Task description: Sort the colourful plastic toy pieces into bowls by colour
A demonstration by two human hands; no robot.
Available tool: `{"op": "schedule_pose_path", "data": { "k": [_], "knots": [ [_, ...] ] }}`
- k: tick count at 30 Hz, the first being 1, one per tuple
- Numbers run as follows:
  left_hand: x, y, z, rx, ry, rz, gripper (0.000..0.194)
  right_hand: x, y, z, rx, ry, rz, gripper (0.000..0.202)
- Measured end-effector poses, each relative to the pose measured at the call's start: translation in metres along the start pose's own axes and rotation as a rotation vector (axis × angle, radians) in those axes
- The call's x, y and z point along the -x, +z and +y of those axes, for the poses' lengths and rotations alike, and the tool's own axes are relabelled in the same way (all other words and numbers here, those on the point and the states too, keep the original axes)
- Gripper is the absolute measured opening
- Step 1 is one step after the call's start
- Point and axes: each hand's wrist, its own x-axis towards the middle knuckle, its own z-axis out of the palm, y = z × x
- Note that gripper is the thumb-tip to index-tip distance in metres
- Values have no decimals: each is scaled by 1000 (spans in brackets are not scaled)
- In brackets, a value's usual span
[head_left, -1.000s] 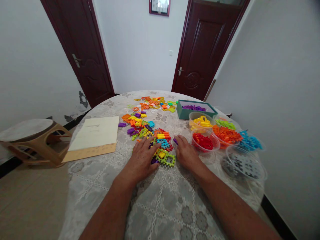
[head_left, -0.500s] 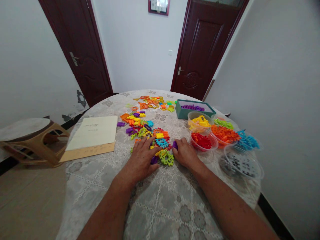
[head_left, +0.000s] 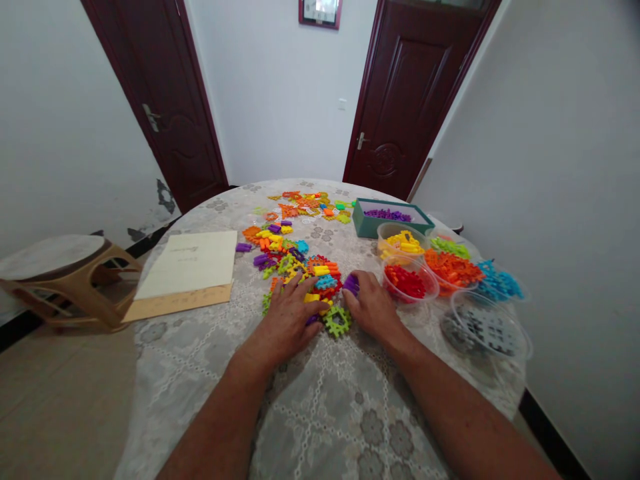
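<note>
My left hand (head_left: 287, 317) lies over the near left part of a mixed pile of toy pieces, its fingers spread on yellow and purple ones. My right hand (head_left: 371, 303) is closed on a purple piece (head_left: 351, 285) just right of the pile. Between my hands a lime green piece (head_left: 337, 321) lies flat on the cloth. Beyond it are a blue piece (head_left: 326, 282) and yellow and orange pieces (head_left: 325, 269). What lies under my left palm is hidden.
Right of my hands stand clear tubs of red (head_left: 406, 281), yellow (head_left: 401, 243), orange (head_left: 453, 268), blue (head_left: 500, 281) and grey (head_left: 485, 328) pieces. A green box (head_left: 367, 228) holds purple pieces. Paper on cardboard (head_left: 187, 267) lies at the left.
My right hand has turned a little, and more of the purple piece shows. The lime green piece has shifted slightly and lies more apart from my left hand.
</note>
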Motion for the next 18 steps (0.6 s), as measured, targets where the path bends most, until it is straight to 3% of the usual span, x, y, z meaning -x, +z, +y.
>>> {"op": "schedule_pose_path", "data": {
  "k": [8, 11, 14, 18],
  "knots": [
    [-4, 1, -6, 60, -23, 248, 35, -2, -4, -1, -149, -30, 146, 38],
    [-5, -3, -3, 180, 0, 330, 31, 2, -8, -9, -299, -123, 155, 40],
    [-5, -13, 4, 304, -69, 331, 35, 9, -8, -21, -423, -271, 122, 40],
    [-5, -23, 12, 459, -186, 235, 37, 17, -3, -36, -462, -445, 83, 40]
  ]
}}
